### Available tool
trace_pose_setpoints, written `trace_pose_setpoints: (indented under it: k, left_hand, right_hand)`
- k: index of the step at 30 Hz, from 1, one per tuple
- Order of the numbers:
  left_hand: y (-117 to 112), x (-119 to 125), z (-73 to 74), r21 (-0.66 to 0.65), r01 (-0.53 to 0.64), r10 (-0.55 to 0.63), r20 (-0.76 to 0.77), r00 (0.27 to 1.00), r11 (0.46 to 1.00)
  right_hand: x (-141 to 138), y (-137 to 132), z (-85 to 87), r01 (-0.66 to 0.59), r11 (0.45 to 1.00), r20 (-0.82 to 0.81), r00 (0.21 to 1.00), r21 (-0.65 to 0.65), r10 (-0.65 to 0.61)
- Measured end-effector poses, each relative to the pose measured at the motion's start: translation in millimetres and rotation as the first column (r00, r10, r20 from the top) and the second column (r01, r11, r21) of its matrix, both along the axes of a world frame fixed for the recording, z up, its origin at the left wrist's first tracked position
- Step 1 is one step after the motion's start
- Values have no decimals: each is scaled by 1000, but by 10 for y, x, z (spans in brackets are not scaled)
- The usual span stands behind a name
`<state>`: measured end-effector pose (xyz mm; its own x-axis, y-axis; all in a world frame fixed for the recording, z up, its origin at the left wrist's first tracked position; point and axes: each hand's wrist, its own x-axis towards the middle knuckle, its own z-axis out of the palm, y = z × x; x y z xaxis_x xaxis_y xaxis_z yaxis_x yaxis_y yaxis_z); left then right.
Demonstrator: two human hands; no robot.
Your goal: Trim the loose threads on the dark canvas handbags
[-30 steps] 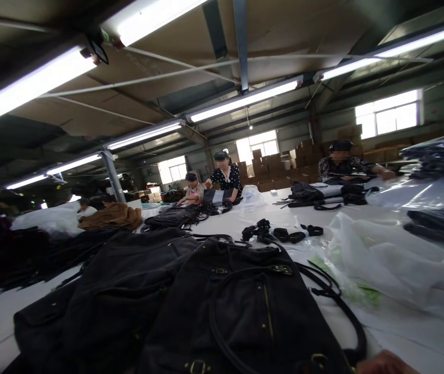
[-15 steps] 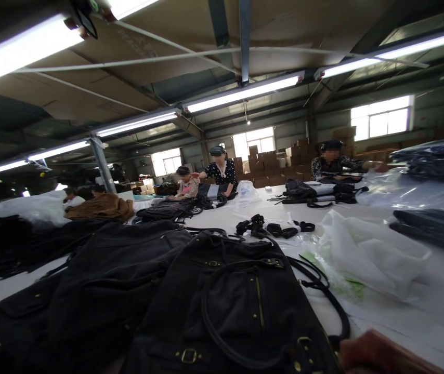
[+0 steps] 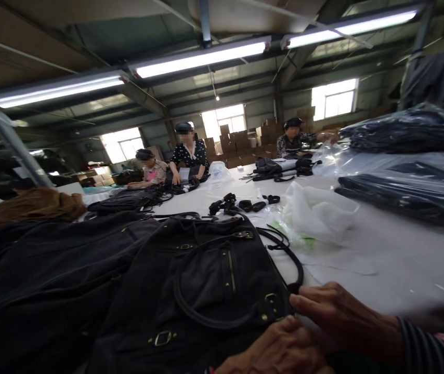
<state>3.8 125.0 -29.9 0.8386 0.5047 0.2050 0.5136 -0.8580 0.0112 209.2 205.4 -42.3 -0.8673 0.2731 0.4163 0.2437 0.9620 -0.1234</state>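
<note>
I have the left hand (image 3: 274,348) nearest me, fingers curled, and the right hand (image 3: 335,311) just beyond it, fingers bent. Both are at the black bag's (image 3: 206,270) edge; I can't tell whether either grips it. The bag lies to their left. Ahead of the right hand sits crumpled white plastic (image 3: 319,210); farther off, ahead of both, black strap rolls (image 3: 224,204).

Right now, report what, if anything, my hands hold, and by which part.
Your left hand and right hand are at the right edge of the black handbag; whether either grips it cannot be told.
</note>
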Motion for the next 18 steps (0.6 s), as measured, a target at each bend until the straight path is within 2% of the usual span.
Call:
trace_pose_setpoints:
  k: [2, 4, 8, 10, 14, 18]
  left_hand:
    - [-49, -53, -15, -18, 87, -87, 17, 996, 996]
    - [-114, -89, 42, -3, 138, -138, -2, 990, 990]
    - [-183, -58, 221, 57, 124, -123, -27, 992, 991]
    - [-179, -7, 256, 83, 116, -116, -7, 993, 990]
    - [-164, 59, 209, 105, 123, -126, 28, 992, 987]
    - [-160, 25, 87, 127, 102, -111, 67, 992, 987]
  right_hand:
    - [80, -51, -33, 23, 996, 75, 997, -85, -17]
    - [147, -88, -64, 34, 994, 90, 996, -102, -25]
    - [170, -57, -124, 50, 998, 43, 998, -43, -48]
    - [145, -13, -162, 57, 998, 7, 998, -28, -57]
    - [113, 14, -215, 88, 996, -32, 995, -34, -89]
    - [133, -63, -164, 133, 989, -61, 989, -65, -137]
